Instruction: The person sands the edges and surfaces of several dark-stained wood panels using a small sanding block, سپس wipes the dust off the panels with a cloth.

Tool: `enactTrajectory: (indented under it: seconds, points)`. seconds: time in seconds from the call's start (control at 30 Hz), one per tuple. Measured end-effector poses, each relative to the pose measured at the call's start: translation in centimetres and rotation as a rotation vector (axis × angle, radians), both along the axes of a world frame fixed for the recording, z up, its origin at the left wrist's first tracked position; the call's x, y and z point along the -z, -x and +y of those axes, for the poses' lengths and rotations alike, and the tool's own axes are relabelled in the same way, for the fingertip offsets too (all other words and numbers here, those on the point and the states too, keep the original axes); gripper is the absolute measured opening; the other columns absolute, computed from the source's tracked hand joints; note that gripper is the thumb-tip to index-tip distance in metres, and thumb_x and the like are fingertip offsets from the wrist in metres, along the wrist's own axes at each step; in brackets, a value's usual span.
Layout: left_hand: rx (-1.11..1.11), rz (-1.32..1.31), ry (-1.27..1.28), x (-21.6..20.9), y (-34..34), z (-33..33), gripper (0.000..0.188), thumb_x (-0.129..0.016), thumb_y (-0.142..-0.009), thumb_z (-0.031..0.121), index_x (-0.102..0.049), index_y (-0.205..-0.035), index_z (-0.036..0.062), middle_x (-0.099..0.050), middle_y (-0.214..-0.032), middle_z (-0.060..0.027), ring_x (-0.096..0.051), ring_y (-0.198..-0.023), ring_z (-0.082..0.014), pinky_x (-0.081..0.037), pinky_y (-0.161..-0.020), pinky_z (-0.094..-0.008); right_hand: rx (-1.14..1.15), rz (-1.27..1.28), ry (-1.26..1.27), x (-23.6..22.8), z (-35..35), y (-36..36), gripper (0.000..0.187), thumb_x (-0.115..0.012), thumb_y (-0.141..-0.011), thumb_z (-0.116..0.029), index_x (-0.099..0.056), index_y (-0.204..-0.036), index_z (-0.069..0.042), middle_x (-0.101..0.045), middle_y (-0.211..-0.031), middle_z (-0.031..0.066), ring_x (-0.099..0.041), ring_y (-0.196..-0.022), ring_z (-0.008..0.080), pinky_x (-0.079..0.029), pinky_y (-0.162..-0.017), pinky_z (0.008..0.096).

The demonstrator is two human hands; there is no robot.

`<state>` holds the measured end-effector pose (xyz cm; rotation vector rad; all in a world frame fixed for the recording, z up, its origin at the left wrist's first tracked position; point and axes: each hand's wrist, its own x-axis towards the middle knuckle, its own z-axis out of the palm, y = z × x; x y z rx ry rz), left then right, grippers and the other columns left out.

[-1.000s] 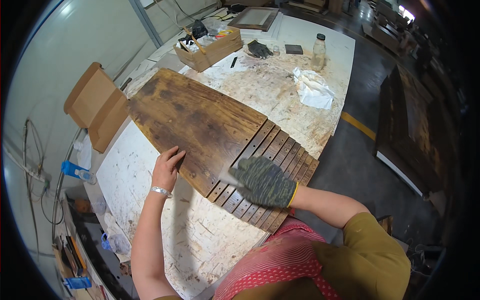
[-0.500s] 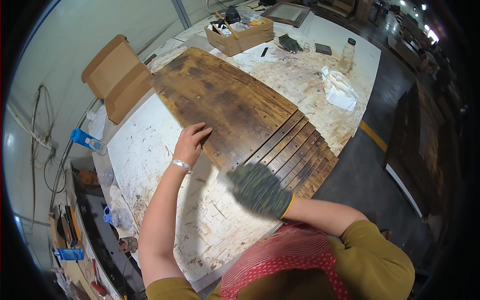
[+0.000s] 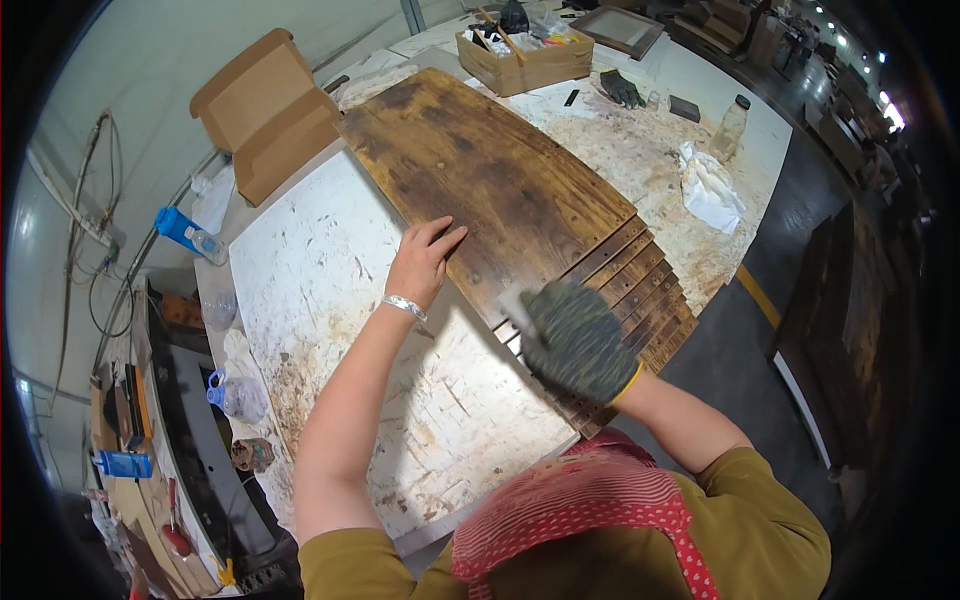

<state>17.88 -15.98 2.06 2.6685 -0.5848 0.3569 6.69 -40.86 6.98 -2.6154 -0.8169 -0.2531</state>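
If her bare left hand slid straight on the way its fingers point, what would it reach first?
The left hand lies flat on the dark wooden board, fingers pointing up and right across it. Straight on there is only more board; beyond its far edge, probably the white crumpled cloth, though depth is unclear.

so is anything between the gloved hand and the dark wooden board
Nothing visible. The gloved right hand is already over the slatted near end of the wooden board, with a pale pad or block under it. The bare left hand rests flat on the board's left edge.

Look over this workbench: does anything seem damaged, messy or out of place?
The white table is scuffed and stained brown around the dark board. A crumpled white cloth lies loose on the far side. Nothing looks spilled or broken.
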Motion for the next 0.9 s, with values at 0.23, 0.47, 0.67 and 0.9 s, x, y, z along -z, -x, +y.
enactTrajectory:
  seconds: [0.23, 0.47, 0.67, 0.9]
  points:
    - [-0.028, -0.018, 0.072, 0.8, -0.1, -0.2, 0.046, -0.053, -0.085, -0.005, -0.065, -0.124, 0.0164, -0.055, -0.136, -0.0065, -0.047, -0.127, -0.0302, -0.042, -0.110, -0.0388, -0.103, -0.022, -0.044, -1.7, -0.7, 1.9, 0.038, -0.062, -0.087, -0.031, -0.062, -0.109, -0.002, -0.059, -0.092, 0.0156, -0.061, -0.084, 0.0313, -0.049, -0.075, 0.0441]
    - [-0.042, -0.054, 0.108, 1.2, -0.3, -0.6, 0.047, -0.049, -0.085, -0.006, -0.067, -0.123, 0.0155, -0.057, -0.135, -0.0078, -0.049, -0.125, -0.0331, -0.040, -0.110, -0.0418, -0.054, -0.029, -0.083, 0.1, -2.1, 1.3, 0.048, -0.067, -0.080, -0.033, -0.064, -0.113, 0.002, -0.058, -0.089, 0.0179, -0.058, -0.083, 0.0338, -0.048, -0.075, 0.0445]
    - [-0.030, -0.019, 0.120, 0.9, -0.3, -0.4, 0.049, -0.049, -0.083, -0.007, -0.067, -0.123, 0.0155, -0.057, -0.135, -0.0079, -0.049, -0.125, -0.0325, -0.040, -0.110, -0.0417, 0.128, 0.056, 0.120, -0.6, -1.0, 1.2, 0.047, -0.068, -0.079, -0.036, -0.064, -0.110, -0.001, -0.059, -0.090, 0.0145, -0.060, -0.081, 0.0326, -0.049, -0.072, 0.0437]
    - [-0.007, 0.005, 0.116, 0.6, -0.7, -0.1, 0.048, -0.050, -0.083, -0.007, -0.067, -0.122, 0.0149, -0.057, -0.135, -0.0084, -0.049, -0.125, -0.0319, -0.039, -0.110, -0.0411, -0.103, 0.079, -0.061, -1.5, -1.1, 0.9, 0.034, -0.061, -0.085, -0.028, -0.063, -0.102, 0.002, -0.062, -0.088, 0.0167, -0.062, -0.081, 0.0299, -0.049, -0.075, 0.0447]
